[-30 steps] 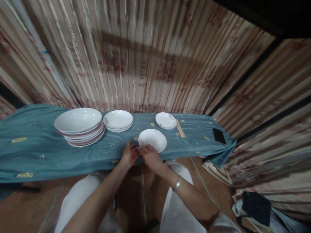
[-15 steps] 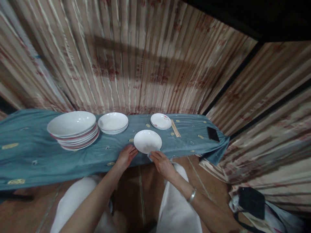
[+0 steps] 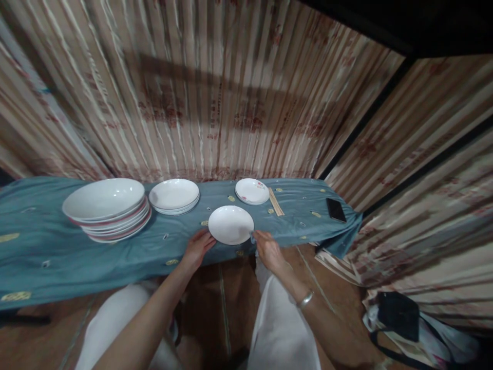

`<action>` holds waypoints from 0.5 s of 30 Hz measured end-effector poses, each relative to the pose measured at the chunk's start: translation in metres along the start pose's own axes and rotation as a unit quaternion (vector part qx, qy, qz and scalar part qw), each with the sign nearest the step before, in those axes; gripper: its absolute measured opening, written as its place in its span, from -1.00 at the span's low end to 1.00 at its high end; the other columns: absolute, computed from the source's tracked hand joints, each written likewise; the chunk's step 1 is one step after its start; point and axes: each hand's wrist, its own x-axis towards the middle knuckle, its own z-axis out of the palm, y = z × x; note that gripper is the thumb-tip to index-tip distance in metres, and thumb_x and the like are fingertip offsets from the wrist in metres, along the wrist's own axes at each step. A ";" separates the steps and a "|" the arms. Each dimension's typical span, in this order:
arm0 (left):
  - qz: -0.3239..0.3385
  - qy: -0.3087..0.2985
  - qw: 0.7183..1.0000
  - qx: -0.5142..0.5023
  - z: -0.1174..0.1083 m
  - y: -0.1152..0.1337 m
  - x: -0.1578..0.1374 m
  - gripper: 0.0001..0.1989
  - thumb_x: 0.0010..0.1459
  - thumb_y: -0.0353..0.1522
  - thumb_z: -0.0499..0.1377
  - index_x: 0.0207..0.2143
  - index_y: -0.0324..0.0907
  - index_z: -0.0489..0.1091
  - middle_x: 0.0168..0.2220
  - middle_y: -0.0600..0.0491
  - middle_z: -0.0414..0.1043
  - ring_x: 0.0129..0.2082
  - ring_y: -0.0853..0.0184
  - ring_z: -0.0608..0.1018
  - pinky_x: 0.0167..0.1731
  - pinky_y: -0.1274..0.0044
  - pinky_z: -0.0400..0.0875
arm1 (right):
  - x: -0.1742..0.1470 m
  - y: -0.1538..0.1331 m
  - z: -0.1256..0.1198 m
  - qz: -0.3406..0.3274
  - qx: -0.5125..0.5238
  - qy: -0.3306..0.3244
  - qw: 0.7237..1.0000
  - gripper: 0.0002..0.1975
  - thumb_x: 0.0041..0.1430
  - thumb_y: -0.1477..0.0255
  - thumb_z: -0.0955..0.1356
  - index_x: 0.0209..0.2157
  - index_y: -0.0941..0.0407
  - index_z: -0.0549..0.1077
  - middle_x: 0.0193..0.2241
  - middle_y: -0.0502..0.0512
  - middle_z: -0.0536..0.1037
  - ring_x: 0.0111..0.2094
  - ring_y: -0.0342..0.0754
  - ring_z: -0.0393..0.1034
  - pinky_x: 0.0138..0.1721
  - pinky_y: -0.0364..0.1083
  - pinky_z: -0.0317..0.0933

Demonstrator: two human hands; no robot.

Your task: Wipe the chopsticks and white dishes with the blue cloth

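A white plate (image 3: 231,224) is at the front of the table, in front of me. My left hand (image 3: 197,250) grips its lower left rim, thumb and fingers closed on the edge. At the lower right rim is my right hand (image 3: 269,251), its fingers pressed together on a small light-blue cloth (image 3: 253,239). Most of that cloth is hidden by the fingers. Behind the plate lies a short stack of small flower-patterned plates (image 3: 252,190), with wooden chopsticks (image 3: 276,201) beside it.
On the left stands a tall stack of large white bowls with red bands (image 3: 103,200). Next to it are several stacked white plates (image 3: 174,194). A black phone (image 3: 336,210) lies near the right end of the blue tablecloth (image 3: 300,226). Bags (image 3: 398,316) rest at lower right.
My right hand has moved with the cloth from the plate's front rim round to its right side. My left hand stays at the left rim. The view has shifted slightly.
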 end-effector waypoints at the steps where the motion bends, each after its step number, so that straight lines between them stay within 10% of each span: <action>1: 0.004 -0.005 1.000 0.004 0.000 0.000 0.000 -0.83 0.00 -0.60 0.26 -0.32 -0.29 0.43 -0.44 -0.04 0.55 -0.37 0.24 0.63 -0.09 0.31 0.47 | 0.004 0.001 0.000 0.024 0.011 0.003 1.000 -0.56 0.21 0.63 0.14 0.03 0.20 0.46 0.03 0.26 0.51 0.04 0.02 0.40 0.09 0.04 0.26; 6: 0.021 -0.003 0.999 0.039 0.000 -0.001 0.003 -0.71 -0.06 -0.60 0.30 -0.25 -0.24 0.42 -0.48 0.03 0.54 -0.33 0.24 0.63 -0.07 0.30 0.48 | 0.025 0.007 0.008 0.191 0.138 0.054 0.970 -0.71 0.15 0.48 0.27 -0.12 0.13 0.51 -0.18 0.17 0.61 -0.13 0.03 0.50 -0.07 0.00 0.32; 15: 0.057 -0.002 0.996 0.074 0.006 -0.002 0.006 -0.67 -0.17 -0.54 0.37 -0.30 -0.19 0.41 -0.53 0.10 0.49 -0.43 0.29 0.59 -0.15 0.33 0.49 | 0.038 -0.002 0.019 0.316 0.482 0.026 0.817 -0.66 -0.12 0.16 0.43 -0.55 0.20 0.46 -0.71 -0.06 0.40 -0.65 -0.19 0.26 -0.62 -0.23 0.07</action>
